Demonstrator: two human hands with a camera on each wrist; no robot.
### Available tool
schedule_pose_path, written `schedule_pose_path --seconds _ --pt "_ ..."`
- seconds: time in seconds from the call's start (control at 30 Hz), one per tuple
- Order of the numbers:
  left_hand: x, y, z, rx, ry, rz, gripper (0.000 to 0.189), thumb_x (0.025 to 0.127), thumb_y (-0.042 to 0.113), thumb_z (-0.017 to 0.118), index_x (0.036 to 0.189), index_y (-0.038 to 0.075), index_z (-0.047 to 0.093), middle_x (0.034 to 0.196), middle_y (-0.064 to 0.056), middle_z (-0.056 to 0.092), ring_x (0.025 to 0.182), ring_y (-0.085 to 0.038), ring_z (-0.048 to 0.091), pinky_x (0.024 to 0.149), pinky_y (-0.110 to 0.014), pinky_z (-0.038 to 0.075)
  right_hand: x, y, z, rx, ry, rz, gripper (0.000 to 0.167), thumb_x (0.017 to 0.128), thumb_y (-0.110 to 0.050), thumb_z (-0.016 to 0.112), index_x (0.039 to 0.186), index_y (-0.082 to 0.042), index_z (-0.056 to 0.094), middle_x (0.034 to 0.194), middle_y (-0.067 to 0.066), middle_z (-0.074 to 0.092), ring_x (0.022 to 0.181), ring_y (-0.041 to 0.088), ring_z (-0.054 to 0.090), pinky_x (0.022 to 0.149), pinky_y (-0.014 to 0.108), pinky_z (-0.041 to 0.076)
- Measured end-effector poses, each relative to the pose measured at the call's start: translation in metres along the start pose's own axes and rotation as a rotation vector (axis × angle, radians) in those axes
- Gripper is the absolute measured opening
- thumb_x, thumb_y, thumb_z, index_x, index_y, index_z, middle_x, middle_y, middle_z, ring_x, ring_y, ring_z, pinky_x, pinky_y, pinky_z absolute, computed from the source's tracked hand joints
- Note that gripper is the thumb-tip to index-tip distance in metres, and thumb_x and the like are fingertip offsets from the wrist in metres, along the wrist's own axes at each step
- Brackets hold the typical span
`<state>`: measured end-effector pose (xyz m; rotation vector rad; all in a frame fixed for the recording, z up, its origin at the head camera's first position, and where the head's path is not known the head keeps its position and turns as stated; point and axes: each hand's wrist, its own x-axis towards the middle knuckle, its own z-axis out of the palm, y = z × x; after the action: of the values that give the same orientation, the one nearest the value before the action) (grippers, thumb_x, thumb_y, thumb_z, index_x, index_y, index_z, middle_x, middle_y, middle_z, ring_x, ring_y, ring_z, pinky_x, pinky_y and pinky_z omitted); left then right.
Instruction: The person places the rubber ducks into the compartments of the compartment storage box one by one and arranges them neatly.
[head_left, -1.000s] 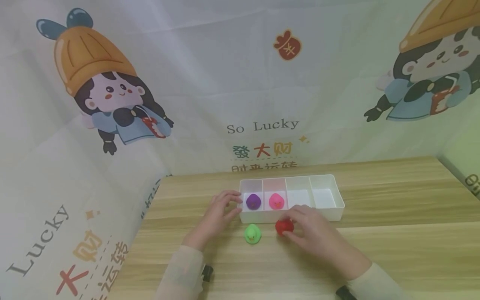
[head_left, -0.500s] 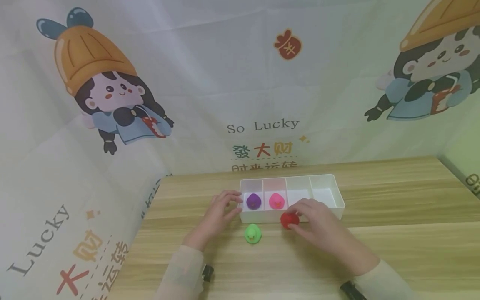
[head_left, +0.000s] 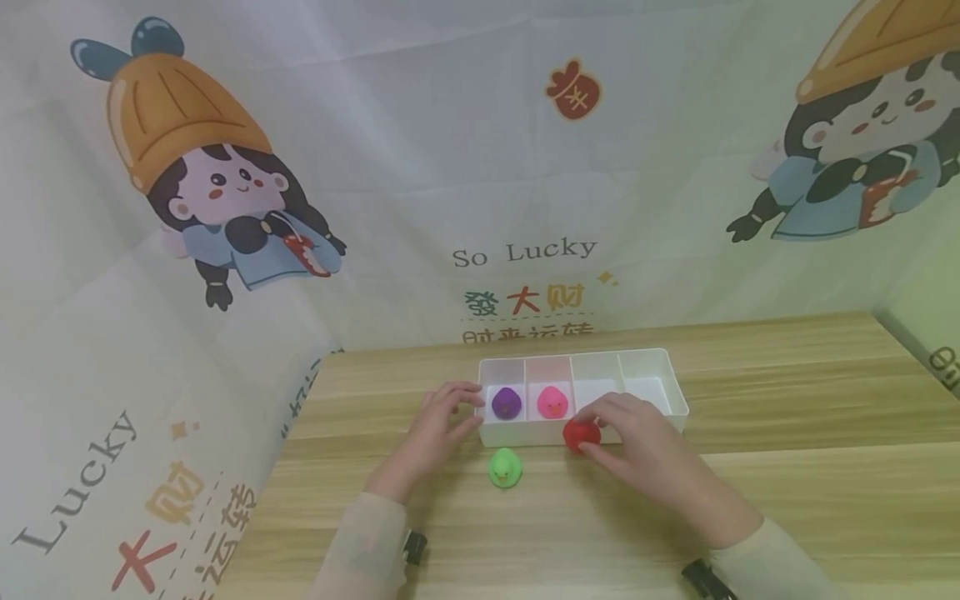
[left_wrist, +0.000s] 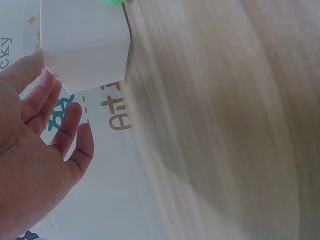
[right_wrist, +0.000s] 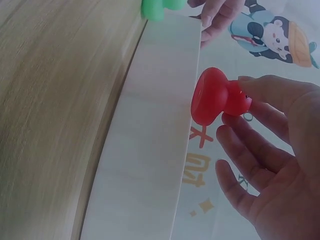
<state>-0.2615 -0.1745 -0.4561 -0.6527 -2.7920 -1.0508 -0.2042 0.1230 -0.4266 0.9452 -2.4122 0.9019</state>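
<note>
My right hand [head_left: 637,446] pinches a red rubber duck [head_left: 581,435] between thumb and fingers at the front wall of the white four-part box [head_left: 525,433]. In the right wrist view, the duck [right_wrist: 210,97] is raised to the box's rim, gripped by its head with its base facing the box. At the box's left end, my left hand [head_left: 435,429] touches the corner with thumb and fingertips, fingers loosely bent. A purple duck [head_left: 507,403] sits in the leftmost compartment and a pink duck [head_left: 553,402] in the one beside it.
A green duck [head_left: 505,468] stands on the wooden table [head_left: 787,500] just in front of the box's left part. Behind the table hangs a printed cloth [head_left: 420,208] with cartoon figures and lettering, which also runs along the left side.
My right hand has lifted the red duck off the table, moving it slightly right and up toward the box's front rim. The left hand, box and other ducks have stayed put.
</note>
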Motion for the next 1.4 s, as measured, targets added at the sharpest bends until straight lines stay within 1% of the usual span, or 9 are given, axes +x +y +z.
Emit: schedule_pose_path --seconds 0.3,0.5,0.67,0.97,1.17,1.27,1.4 --pt "-0.001 0.0 0.0 -0.011 -0.004 -0.007 0.022 0.084 0.026 0.06 0.104 0.02 0.056 0.125 0.013 0.042 0.105 -0.011 0.038 0.088 -0.031 0.037 0.002 0.005 -0.005 -0.047 0.013 0.029 0.028 0.07 -0.019 0.074 0.094 -0.016 0.062 0.091 -0.009 0.06 0.082 0.011 0.054 0.072 0.027 0.045" --pt "-0.001 0.0 -0.001 -0.018 -0.011 -0.01 0.022 0.084 0.027 0.059 0.105 0.019 0.056 0.125 0.013 0.041 0.106 -0.012 0.038 0.089 -0.034 0.037 0.004 0.008 -0.008 -0.06 0.021 0.066 0.029 0.07 -0.021 0.074 0.096 -0.017 0.061 0.091 -0.011 0.059 0.083 0.01 0.053 0.072 0.027 0.045" --pt "-0.001 0.001 -0.001 -0.009 -0.004 -0.025 0.021 0.084 0.027 0.059 0.104 0.02 0.056 0.124 0.014 0.042 0.104 -0.01 0.039 0.088 -0.031 0.037 0.005 0.012 -0.01 -0.058 0.026 0.085 0.029 0.071 -0.02 0.073 0.097 -0.016 0.06 0.093 -0.011 0.058 0.083 0.01 0.052 0.072 0.028 0.045" --pt "-0.001 -0.001 0.0 -0.006 0.0 -0.016 0.021 0.084 0.027 0.059 0.103 0.02 0.056 0.125 0.014 0.042 0.105 -0.011 0.039 0.088 -0.032 0.037 0.007 0.02 -0.013 -0.034 0.047 0.066 0.027 0.072 -0.018 0.072 0.096 -0.015 0.06 0.092 -0.008 0.058 0.08 0.013 0.053 0.07 0.03 0.045" --pt "-0.001 -0.001 -0.001 -0.004 -0.005 -0.023 0.022 0.084 0.028 0.059 0.104 0.021 0.056 0.125 0.014 0.041 0.105 -0.011 0.039 0.088 -0.032 0.037 0.007 0.023 -0.016 -0.07 0.043 0.119 0.027 0.072 -0.019 0.072 0.096 -0.015 0.06 0.092 -0.007 0.058 0.08 0.013 0.052 0.07 0.029 0.045" --pt "-0.001 -0.001 -0.001 -0.009 -0.011 -0.022 0.022 0.084 0.028 0.059 0.105 0.021 0.056 0.126 0.013 0.041 0.105 -0.013 0.04 0.088 -0.033 0.038 0.007 0.025 -0.016 -0.078 0.039 0.137 0.027 0.072 -0.02 0.073 0.096 -0.015 0.06 0.091 -0.007 0.057 0.08 0.012 0.051 0.07 0.029 0.045" --pt "-0.001 -0.001 0.0 -0.018 -0.011 -0.009 0.023 0.084 0.025 0.059 0.106 0.019 0.055 0.127 0.01 0.041 0.106 -0.014 0.04 0.088 -0.034 0.038 0.008 0.028 -0.016 -0.081 0.035 0.14 0.027 0.072 -0.019 0.073 0.096 -0.015 0.061 0.091 -0.007 0.057 0.079 0.013 0.051 0.069 0.029 0.046"
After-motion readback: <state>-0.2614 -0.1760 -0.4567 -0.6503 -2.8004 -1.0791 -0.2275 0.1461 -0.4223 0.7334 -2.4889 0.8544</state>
